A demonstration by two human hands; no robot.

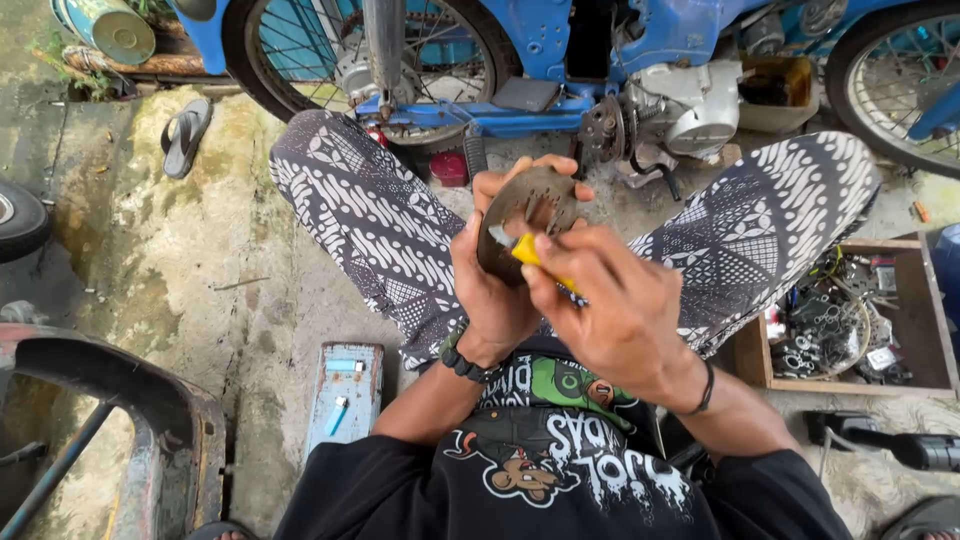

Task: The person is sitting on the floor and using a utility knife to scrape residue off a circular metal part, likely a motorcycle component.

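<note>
My left hand holds a round, dark metal disc with cut-out slots, fingers curled over its top edge. My right hand grips a small yellow-handled tool and presses it against the disc's face. Both hands are raised between my knees, which are clad in black-and-white patterned trousers. The tool's tip is hidden behind the disc and fingers.
A blue motorbike stands just ahead, its engine and wheels close to my knees. A wooden tray of metal parts sits at right. A flat blue tin with a lighter lies at left. A sandal rests on the concrete.
</note>
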